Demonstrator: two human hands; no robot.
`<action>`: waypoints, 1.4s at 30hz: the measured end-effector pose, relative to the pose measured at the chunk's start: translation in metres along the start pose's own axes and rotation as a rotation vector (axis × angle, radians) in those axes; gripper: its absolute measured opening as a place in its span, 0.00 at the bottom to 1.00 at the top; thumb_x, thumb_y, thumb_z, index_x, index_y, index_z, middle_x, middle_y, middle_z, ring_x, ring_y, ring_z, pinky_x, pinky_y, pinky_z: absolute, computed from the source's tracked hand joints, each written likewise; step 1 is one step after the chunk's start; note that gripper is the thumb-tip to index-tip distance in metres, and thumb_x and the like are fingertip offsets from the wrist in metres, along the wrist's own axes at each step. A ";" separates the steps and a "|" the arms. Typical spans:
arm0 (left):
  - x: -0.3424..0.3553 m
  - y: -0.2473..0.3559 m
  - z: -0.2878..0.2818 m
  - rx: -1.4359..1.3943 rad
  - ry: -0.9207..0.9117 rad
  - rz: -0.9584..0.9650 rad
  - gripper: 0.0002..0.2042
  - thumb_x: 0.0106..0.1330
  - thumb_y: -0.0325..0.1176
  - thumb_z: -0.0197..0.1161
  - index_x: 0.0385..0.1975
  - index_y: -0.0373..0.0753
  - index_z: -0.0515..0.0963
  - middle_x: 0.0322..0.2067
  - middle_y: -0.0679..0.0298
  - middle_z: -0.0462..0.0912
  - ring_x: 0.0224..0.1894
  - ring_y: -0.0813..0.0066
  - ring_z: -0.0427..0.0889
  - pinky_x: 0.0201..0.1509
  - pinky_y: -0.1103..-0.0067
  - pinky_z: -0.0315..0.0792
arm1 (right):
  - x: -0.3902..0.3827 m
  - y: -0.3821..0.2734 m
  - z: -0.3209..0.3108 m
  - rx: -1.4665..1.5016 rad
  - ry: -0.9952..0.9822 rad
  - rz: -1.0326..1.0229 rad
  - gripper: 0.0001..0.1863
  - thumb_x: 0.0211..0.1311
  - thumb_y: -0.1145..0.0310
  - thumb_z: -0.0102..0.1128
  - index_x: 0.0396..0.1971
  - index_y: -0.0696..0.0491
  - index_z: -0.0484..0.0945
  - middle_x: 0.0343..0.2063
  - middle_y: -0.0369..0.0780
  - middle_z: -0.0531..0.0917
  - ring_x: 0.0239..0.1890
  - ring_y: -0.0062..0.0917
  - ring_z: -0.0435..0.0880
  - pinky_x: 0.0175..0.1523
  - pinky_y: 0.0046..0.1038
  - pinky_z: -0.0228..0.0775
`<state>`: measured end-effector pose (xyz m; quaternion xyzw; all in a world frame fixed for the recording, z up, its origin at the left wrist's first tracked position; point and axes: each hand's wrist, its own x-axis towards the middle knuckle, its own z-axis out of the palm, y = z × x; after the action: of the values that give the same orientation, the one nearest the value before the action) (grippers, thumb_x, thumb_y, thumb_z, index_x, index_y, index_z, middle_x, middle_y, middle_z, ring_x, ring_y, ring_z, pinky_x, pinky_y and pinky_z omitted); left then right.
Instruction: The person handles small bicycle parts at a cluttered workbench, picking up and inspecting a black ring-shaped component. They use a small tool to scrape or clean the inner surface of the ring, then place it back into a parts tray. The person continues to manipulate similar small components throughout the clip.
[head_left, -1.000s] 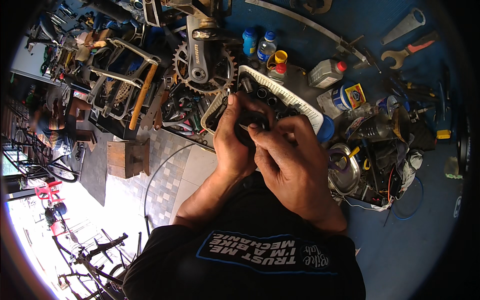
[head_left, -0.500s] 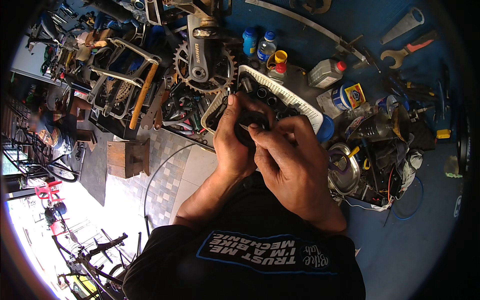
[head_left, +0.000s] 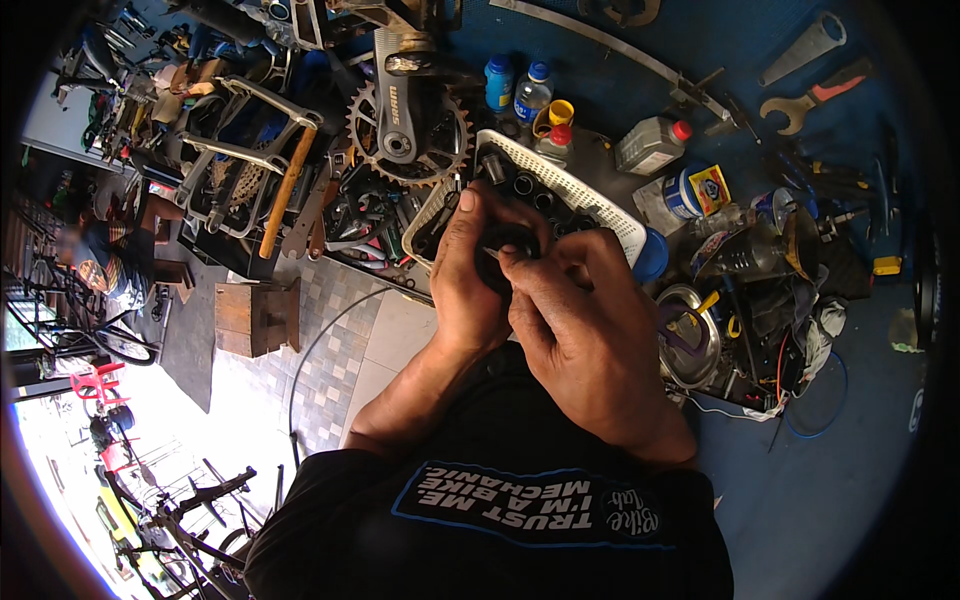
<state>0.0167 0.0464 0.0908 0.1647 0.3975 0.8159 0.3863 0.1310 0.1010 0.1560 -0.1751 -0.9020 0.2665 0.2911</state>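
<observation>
In front of my chest, my left hand (head_left: 466,285) is closed around a small dark round part (head_left: 518,238), thumb pointing up. My right hand (head_left: 590,330) pinches at the same part, its thumb and index fingertips close together against it. Fingers and shadow hide much of the part, so its exact kind is unclear. Just beyond both hands is a white perforated basket (head_left: 585,182) holding several black cylindrical fittings (head_left: 524,185). Left of the basket hangs a bicycle crank arm (head_left: 396,110) with a toothed chainring (head_left: 462,150).
Bottles (head_left: 534,92) and a grey jug with a red cap (head_left: 652,146) stand behind the basket. A metal bowl (head_left: 690,350) lies at right, among cluttered tools. A wooden block (head_left: 250,320) stands on the floor at left; another person (head_left: 110,260) is beyond it.
Both hands stay almost in place around the dark part, with only a slight shift of the fingers. The view has barely moved.
</observation>
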 end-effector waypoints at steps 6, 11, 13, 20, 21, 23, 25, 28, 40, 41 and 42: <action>0.001 0.002 0.002 -0.082 -0.011 -0.035 0.21 0.84 0.46 0.36 0.36 0.38 0.71 0.31 0.58 0.80 0.34 0.73 0.77 0.44 0.75 0.73 | 0.000 0.003 0.002 -0.015 0.000 -0.009 0.19 0.55 0.80 0.72 0.48 0.50 0.86 0.38 0.40 0.78 0.31 0.28 0.83 0.33 0.30 0.77; 0.004 0.000 -0.001 -0.249 -0.049 -0.114 0.21 0.85 0.46 0.36 0.36 0.38 0.71 0.32 0.56 0.80 0.35 0.71 0.78 0.44 0.74 0.74 | 0.000 0.007 0.000 0.021 0.024 -0.018 0.20 0.54 0.81 0.72 0.48 0.50 0.86 0.37 0.40 0.78 0.31 0.28 0.83 0.34 0.29 0.76; 0.005 -0.001 -0.002 -0.305 -0.078 -0.123 0.21 0.85 0.46 0.36 0.36 0.39 0.71 0.32 0.56 0.81 0.35 0.71 0.78 0.44 0.74 0.74 | 0.001 0.007 0.001 0.027 0.024 -0.013 0.20 0.54 0.81 0.72 0.48 0.50 0.86 0.37 0.40 0.78 0.31 0.28 0.83 0.34 0.29 0.76; 0.007 -0.002 -0.003 -0.237 -0.054 -0.102 0.22 0.85 0.46 0.36 0.35 0.38 0.73 0.30 0.57 0.81 0.33 0.72 0.78 0.42 0.75 0.74 | 0.002 0.007 0.000 0.011 -0.011 0.008 0.20 0.54 0.81 0.73 0.48 0.50 0.86 0.37 0.40 0.78 0.32 0.29 0.83 0.35 0.29 0.77; 0.007 -0.002 -0.003 -0.222 -0.052 -0.093 0.22 0.85 0.46 0.36 0.35 0.38 0.73 0.30 0.57 0.81 0.33 0.72 0.78 0.42 0.75 0.74 | 0.002 0.008 0.001 0.010 -0.008 0.003 0.20 0.54 0.81 0.73 0.48 0.50 0.86 0.38 0.40 0.78 0.33 0.29 0.83 0.35 0.29 0.78; 0.007 -0.002 -0.003 -0.215 -0.049 -0.086 0.22 0.84 0.46 0.37 0.35 0.38 0.73 0.30 0.57 0.80 0.32 0.72 0.78 0.42 0.75 0.74 | 0.002 0.008 0.001 0.008 -0.008 0.000 0.20 0.54 0.81 0.73 0.48 0.50 0.86 0.38 0.40 0.78 0.33 0.29 0.83 0.35 0.30 0.78; 0.007 -0.001 -0.003 -0.232 -0.049 -0.091 0.22 0.84 0.47 0.37 0.35 0.38 0.73 0.30 0.57 0.81 0.32 0.72 0.78 0.42 0.75 0.74 | 0.002 0.008 0.001 0.007 -0.012 0.003 0.21 0.54 0.80 0.73 0.48 0.50 0.86 0.38 0.40 0.78 0.33 0.29 0.83 0.35 0.30 0.78; 0.008 -0.003 -0.004 -0.212 -0.048 -0.083 0.22 0.84 0.46 0.37 0.35 0.38 0.73 0.30 0.57 0.81 0.33 0.72 0.78 0.42 0.75 0.74 | 0.001 0.014 -0.001 0.009 -0.095 -0.059 0.25 0.54 0.75 0.73 0.54 0.52 0.81 0.43 0.45 0.75 0.39 0.36 0.84 0.36 0.33 0.79; 0.005 0.002 0.003 -0.071 -0.020 -0.067 0.22 0.84 0.45 0.34 0.35 0.37 0.72 0.30 0.57 0.80 0.32 0.71 0.77 0.42 0.75 0.74 | 0.003 0.007 0.001 -0.008 -0.041 -0.008 0.20 0.55 0.80 0.72 0.49 0.51 0.85 0.39 0.41 0.77 0.33 0.29 0.83 0.34 0.30 0.77; 0.005 0.001 0.003 -0.104 -0.022 -0.071 0.22 0.84 0.45 0.34 0.35 0.37 0.72 0.30 0.57 0.80 0.32 0.71 0.77 0.42 0.75 0.74 | 0.002 0.008 0.002 -0.009 -0.042 -0.009 0.20 0.55 0.80 0.72 0.49 0.51 0.85 0.39 0.41 0.77 0.33 0.29 0.83 0.34 0.30 0.77; 0.005 0.000 0.002 -0.138 -0.025 -0.074 0.22 0.84 0.45 0.34 0.35 0.37 0.72 0.30 0.57 0.80 0.32 0.71 0.77 0.42 0.75 0.74 | 0.002 0.008 0.003 -0.010 -0.042 -0.010 0.20 0.55 0.80 0.72 0.50 0.51 0.85 0.39 0.41 0.77 0.33 0.29 0.83 0.34 0.30 0.77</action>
<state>0.0149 0.0517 0.0919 0.1331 0.3414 0.8244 0.4314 0.1293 0.1073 0.1497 -0.1664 -0.9100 0.2643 0.2725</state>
